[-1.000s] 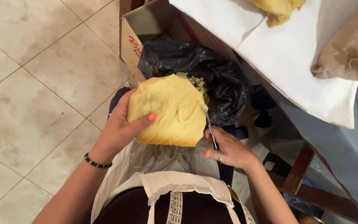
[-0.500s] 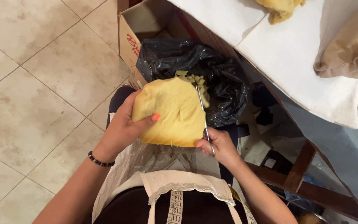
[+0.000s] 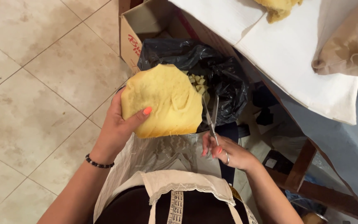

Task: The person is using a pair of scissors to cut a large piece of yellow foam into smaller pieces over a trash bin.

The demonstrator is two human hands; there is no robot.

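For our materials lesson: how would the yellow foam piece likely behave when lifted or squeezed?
The yellow foam piece is probably light: the left hand holds it up alone. Its dimpled surface suggests it is soft and squashy. Being scissor-cut, it likely tears easily.

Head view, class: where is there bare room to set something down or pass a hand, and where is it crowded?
Free: the tiled floor left of the cardboard box, and the white cloth between the yellow piece at the top and the tan bag. Crowded: over the black bag, where the left hand holds the yellow foam and the right hand works scissors.
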